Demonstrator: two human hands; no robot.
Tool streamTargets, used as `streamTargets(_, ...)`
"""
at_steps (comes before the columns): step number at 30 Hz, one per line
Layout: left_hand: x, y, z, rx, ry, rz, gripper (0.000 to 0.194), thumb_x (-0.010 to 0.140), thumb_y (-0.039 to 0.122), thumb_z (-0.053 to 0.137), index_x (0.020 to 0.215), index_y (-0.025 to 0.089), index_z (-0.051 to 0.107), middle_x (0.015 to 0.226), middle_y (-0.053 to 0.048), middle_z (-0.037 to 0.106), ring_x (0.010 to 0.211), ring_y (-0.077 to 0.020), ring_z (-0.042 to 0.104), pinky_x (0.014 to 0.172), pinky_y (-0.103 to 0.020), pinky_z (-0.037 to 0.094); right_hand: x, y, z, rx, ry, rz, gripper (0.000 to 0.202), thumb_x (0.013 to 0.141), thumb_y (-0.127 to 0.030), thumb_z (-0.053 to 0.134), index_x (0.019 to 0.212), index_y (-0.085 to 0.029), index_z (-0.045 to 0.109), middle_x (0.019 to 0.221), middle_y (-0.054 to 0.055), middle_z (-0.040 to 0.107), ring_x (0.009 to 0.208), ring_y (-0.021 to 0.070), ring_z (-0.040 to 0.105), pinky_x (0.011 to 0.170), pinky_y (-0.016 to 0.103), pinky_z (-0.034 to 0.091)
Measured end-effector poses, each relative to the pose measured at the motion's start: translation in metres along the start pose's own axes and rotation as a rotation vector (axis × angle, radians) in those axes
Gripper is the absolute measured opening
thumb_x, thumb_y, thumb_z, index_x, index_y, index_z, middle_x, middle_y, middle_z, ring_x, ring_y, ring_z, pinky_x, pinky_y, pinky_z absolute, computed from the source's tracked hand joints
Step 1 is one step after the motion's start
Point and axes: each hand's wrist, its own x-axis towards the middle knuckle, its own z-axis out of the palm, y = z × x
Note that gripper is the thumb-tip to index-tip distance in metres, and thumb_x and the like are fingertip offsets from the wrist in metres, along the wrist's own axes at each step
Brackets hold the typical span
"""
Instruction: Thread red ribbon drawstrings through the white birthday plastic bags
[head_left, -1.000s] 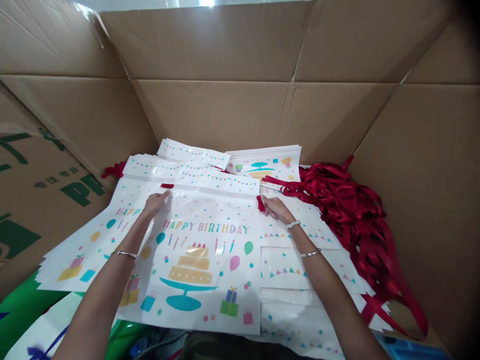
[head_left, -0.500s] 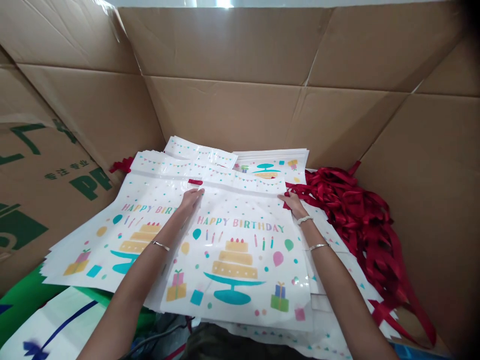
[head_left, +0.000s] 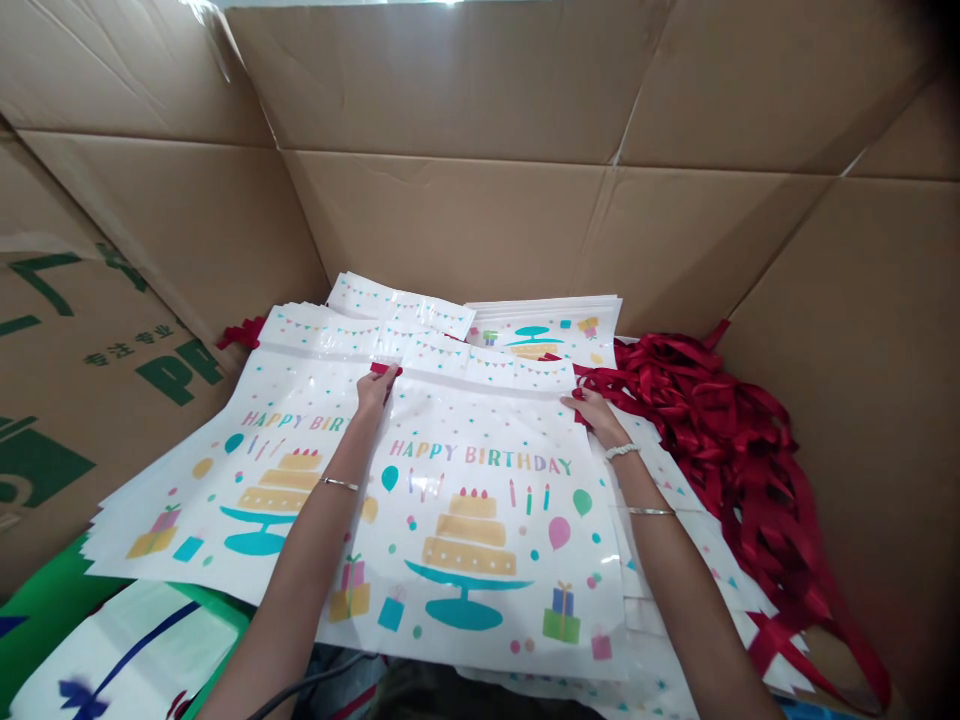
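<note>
A white printed HAPPY BIRTHDAY bag (head_left: 465, 500) faces me, with a cake on a teal stand and a flag border along its top. At its upper left edge my left hand (head_left: 373, 388) is closed, fingers at a short red ribbon tab (head_left: 386, 369). My right hand (head_left: 598, 412) pinches the upper right edge, where red ribbon shows between the fingers. To the left, a fanned stack of matching bags (head_left: 262, 400) lies partly under my left forearm. More of these bags (head_left: 667, 460) lie below my right hand.
Tall cardboard walls (head_left: 450, 210) stand behind and at both sides. A tangled heap of dark red ribbon (head_left: 720, 440) lies on the right. Further matching bags (head_left: 555, 330) rest against the back. At lower left are green material (head_left: 45, 590) and a white piece with a blue bow (head_left: 112, 640).
My left hand has moved slightly up and left onto the red ribbon tab. My right hand has shifted slightly right and down. The front bag's lower edge now sits a little lower.
</note>
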Motion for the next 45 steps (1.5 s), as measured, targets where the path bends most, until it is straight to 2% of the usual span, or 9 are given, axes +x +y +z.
streamTargets(3,-0.002,0.0,0.0,-0.038,0.053,0.095,0.04,0.064,0.03,0.085,0.089,0.016,0.057,0.075,-0.002,0.065,0.065,-0.0147,0.064,0.059,-0.025,0.049,0.003,0.004,-0.001,-0.048,0.007,-0.029,0.03,0.068,-0.024,0.081,0.093,-0.015,0.067,0.093,0.007,0.074,0.078,0.0194,0.07,0.071,0.028,0.057)
streamTargets(7,-0.005,0.002,-0.001,-0.027,0.108,0.198,0.065,0.061,0.024,0.087,0.11,0.024,0.045,0.087,0.003,0.06,0.061,-0.0105,0.063,0.055,-0.02,0.047,0.007,0.01,-0.004,-0.099,0.011,-0.071,0.035,0.064,-0.031,0.082,0.091,-0.016,0.067,0.092,0.005,0.074,0.081,0.0205,0.069,0.072,0.029,0.055)
streamTargets(13,-0.009,0.004,-0.004,0.119,0.074,0.223,0.052,0.064,0.032,0.087,0.102,0.02,0.052,0.095,-0.001,0.06,0.059,-0.0087,0.059,0.052,-0.021,0.044,0.006,0.01,-0.004,-0.117,0.009,-0.111,0.037,0.06,-0.036,0.081,0.087,-0.017,0.063,0.087,0.004,0.071,0.08,0.0203,0.067,0.071,0.029,0.053)
streamTargets(20,-0.011,0.006,-0.006,0.062,0.034,0.167,0.047,0.064,0.037,0.086,0.096,0.013,0.061,0.087,-0.005,0.066,0.059,-0.0095,0.056,0.054,-0.022,0.042,0.001,0.005,-0.003,-0.154,0.014,-0.112,0.036,0.06,-0.037,0.08,0.085,-0.018,0.062,0.085,0.004,0.071,0.082,0.0222,0.066,0.071,0.03,0.053)
streamTargets(28,-0.001,0.001,-0.008,-0.104,0.009,0.078,0.024,0.078,0.033,0.077,0.078,0.014,0.062,0.056,0.0,0.058,0.049,-0.0088,0.048,0.047,-0.019,0.036,-0.002,0.003,-0.002,-0.161,0.011,-0.11,0.038,0.059,-0.035,0.081,0.088,-0.017,0.062,0.086,0.005,0.071,0.084,0.0234,0.066,0.073,0.032,0.054)
streamTargets(32,0.004,-0.001,-0.009,-0.173,-0.003,0.061,0.021,0.081,0.028,0.074,0.075,0.016,0.058,0.055,-0.001,0.061,0.048,-0.009,0.05,0.049,-0.019,0.039,-0.002,0.003,-0.003,-0.178,0.015,-0.108,0.04,0.059,-0.038,0.08,0.087,-0.017,0.062,0.088,0.005,0.071,0.083,0.0222,0.066,0.074,0.031,0.053)
streamTargets(37,0.009,-0.004,-0.01,-0.225,-0.008,0.065,0.02,0.084,0.024,0.07,0.074,0.016,0.054,0.056,-0.004,0.063,0.043,-0.0076,0.047,0.045,-0.017,0.035,0.001,0.006,-0.004,-0.181,0.05,-0.109,0.045,0.055,-0.039,0.084,0.089,-0.017,0.062,0.093,0.006,0.071,0.087,0.0233,0.066,0.076,0.033,0.054)
streamTargets(41,0.013,-0.004,-0.01,-0.253,0.031,0.046,0.016,0.086,0.02,0.065,0.075,0.017,0.053,0.05,-0.001,0.059,0.043,-0.0091,0.05,0.044,-0.017,0.033,0.006,0.009,-0.005,-0.18,0.079,-0.11,0.051,0.054,-0.04,0.085,0.095,-0.016,0.064,0.099,0.008,0.071,0.091,0.0242,0.067,0.077,0.033,0.055)
streamTargets(45,0.012,-0.001,-0.012,-0.175,0.091,0.044,0.013,0.087,0.019,0.064,0.076,0.016,0.056,0.05,-0.001,0.059,0.045,-0.0108,0.054,0.044,-0.018,0.035,0.01,0.014,-0.007,-0.163,0.074,-0.109,0.054,0.053,-0.042,0.086,0.096,-0.016,0.064,0.096,0.008,0.071,0.084,0.023,0.068,0.071,0.032,0.056)
